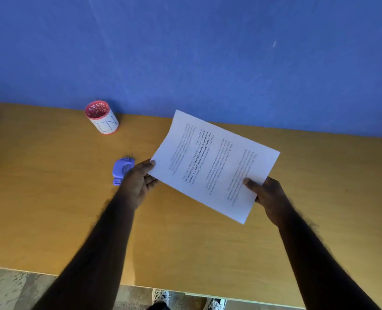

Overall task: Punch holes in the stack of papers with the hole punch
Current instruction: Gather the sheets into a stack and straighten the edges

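Papers (212, 162), pinched at opposite edges by both hands, left (138, 182) and right (268, 195), hover beside the hole punch (121, 170) on the tabletop (51, 198); feeding an edge into it likely comes next.

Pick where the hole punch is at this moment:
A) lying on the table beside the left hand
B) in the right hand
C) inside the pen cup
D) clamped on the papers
A: the purple hole punch lies on the table by the left hand, while both hands, including the right hand, hold the stack of papers.
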